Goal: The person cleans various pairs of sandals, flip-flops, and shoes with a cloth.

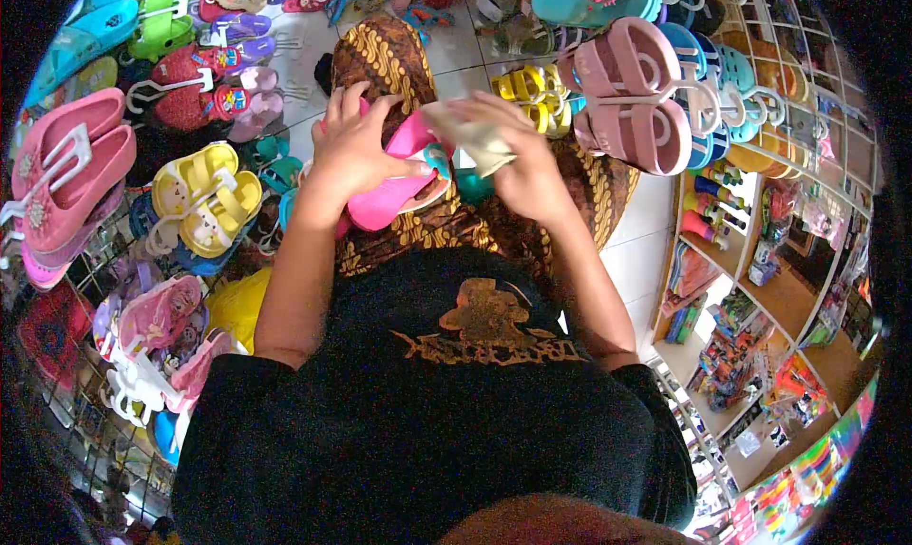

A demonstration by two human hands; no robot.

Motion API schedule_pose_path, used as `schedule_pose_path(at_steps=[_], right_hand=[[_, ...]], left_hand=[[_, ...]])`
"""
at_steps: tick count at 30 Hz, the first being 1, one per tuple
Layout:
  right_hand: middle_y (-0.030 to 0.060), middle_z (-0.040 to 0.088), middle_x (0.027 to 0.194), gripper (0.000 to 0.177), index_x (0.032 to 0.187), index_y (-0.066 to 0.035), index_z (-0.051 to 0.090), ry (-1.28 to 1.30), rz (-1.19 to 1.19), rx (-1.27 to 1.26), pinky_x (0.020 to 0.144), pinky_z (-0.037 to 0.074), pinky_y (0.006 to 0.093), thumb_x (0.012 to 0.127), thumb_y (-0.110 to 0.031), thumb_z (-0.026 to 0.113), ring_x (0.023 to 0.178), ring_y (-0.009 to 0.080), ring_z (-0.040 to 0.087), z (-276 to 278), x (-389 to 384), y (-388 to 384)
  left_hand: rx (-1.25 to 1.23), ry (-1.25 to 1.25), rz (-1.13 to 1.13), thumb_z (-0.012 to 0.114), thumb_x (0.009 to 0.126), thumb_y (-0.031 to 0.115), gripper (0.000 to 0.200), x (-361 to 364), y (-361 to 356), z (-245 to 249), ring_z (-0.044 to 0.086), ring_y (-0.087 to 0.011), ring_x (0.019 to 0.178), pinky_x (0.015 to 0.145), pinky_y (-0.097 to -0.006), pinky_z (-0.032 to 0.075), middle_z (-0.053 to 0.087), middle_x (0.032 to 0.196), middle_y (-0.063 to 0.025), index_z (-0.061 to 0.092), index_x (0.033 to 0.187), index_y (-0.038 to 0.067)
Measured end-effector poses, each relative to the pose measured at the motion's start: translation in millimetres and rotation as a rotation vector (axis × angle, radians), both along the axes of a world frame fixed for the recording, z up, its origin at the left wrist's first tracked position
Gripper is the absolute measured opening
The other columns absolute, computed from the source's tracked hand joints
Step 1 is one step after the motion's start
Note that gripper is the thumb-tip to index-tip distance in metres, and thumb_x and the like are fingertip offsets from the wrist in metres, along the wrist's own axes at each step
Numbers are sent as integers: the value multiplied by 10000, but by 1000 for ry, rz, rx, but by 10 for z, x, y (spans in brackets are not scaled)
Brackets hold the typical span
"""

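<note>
A bright pink sandal (378, 206) with a teal and orange patch lies over my lap. My left hand (350, 155) grips it, thumb across the patch side and fingers curved over the far side. Just right of the sandal, my right hand (527, 165) holds a crumpled beige cloth (489, 151), smeared by motion. Something dark green (472, 186) shows below the cloth, between my legs. Brown patterned trousers (385, 56) cover my legs.
Yellow sandals (220, 198) and pink shoes (81, 160) hang on the left rack. At the right hang pale pink sandals (632, 132) and blue ones (698, 98). Smaller yellow sandals (537, 89) sit ahead. Wooden shelves (798, 288) with packaged goods stand at the right.
</note>
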State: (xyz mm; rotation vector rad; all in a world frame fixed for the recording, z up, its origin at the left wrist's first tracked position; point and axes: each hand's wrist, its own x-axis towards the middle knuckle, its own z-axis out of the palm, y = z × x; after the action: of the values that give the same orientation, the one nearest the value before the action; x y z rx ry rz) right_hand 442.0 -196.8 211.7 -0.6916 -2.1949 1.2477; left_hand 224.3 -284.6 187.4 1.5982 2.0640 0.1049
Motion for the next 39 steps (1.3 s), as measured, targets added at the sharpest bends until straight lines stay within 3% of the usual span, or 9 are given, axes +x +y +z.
schedule_pose_path(at_steps=[5, 14, 19, 25, 28, 30, 32, 35, 39], right_hand=[[22, 637, 1307, 474, 1219, -187, 681, -214, 257, 102, 1126, 325, 503, 767, -43, 674, 1324, 289, 499, -404, -170, -69], [80, 643, 1300, 448, 1192, -104, 690, -151, 68, 170, 1154, 308, 481, 755, -7, 684, 1317, 317, 509, -290, -219, 95], [22, 656, 1278, 461, 1183, -233, 700, -272, 176, 270, 1081, 383, 482, 731, -158, 749, 1301, 286, 521, -806, -76, 120], [111, 646, 1270, 464, 1185, -125, 688, -242, 290, 296, 1107, 363, 499, 725, -66, 678, 1259, 290, 547, -393, -264, -32], [145, 660, 1231, 430, 1183, -116, 685, -306, 118, 297, 1045, 439, 466, 755, -77, 669, 1200, 306, 593, -907, -24, 152], [197, 675, 1160, 346, 1153, -43, 671, -644, -50, 168, 917, 530, 417, 812, -84, 631, 1074, 364, 653, -1016, 61, 274], [196, 661, 1209, 369, 1169, -28, 668, -445, -305, -228, 995, 490, 392, 823, -47, 540, 1126, 340, 637, -1186, 145, 302], [142, 622, 1307, 518, 1203, -18, 666, 95, -139, -705, 1114, 374, 375, 796, 49, 353, 1239, 267, 560, -748, 39, 201], [129, 504, 1452, 449, 1318, -61, 597, 113, 57, -411, 1171, 289, 375, 874, -2, 620, 1397, 267, 407, -850, -12, -57]], left_hand=[[9, -95, -17, 882, 513, 551, 1123, -78, -49, -176, 208, -412, 1435, 1039, -674, 293, 274, 1535, -145, 418, 1474, 201], [16, -104, 27, 876, 517, 564, 1153, -30, -62, -199, 209, -380, 1443, 1075, -628, 260, 291, 1532, -153, 392, 1492, 184], [17, -80, 29, 881, 526, 562, 1197, -2, -31, -192, 203, -382, 1452, 1081, -619, 259, 281, 1542, -156, 333, 1517, 175], [46, -112, 8, 879, 518, 574, 1207, -54, -76, -298, 195, -385, 1459, 1093, -618, 247, 276, 1550, -165, 331, 1518, 178], [63, -95, 50, 880, 513, 577, 1209, 11, -60, -279, 187, -386, 1463, 1098, -625, 237, 273, 1548, -175, 330, 1518, 189], [33, -75, 33, 882, 535, 566, 1172, 29, -49, -178, 229, -389, 1444, 1114, -586, 252, 290, 1537, -183, 354, 1507, 180], [59, -62, 2, 895, 556, 541, 1155, -44, -35, -180, 331, -399, 1395, 1128, -497, 310, 311, 1522, -192, 367, 1504, 147], [254, -268, 152, 881, 656, 450, 958, -53, -48, -37, 423, -380, 1331, 1100, -454, 359, 384, 1476, -197, 454, 1443, 111], [560, -345, 322, 797, 811, 319, 535, -116, -7, -149, 523, -350, 1207, 1035, -412, 410, 566, 1254, -212, 612, 1215, 20]])
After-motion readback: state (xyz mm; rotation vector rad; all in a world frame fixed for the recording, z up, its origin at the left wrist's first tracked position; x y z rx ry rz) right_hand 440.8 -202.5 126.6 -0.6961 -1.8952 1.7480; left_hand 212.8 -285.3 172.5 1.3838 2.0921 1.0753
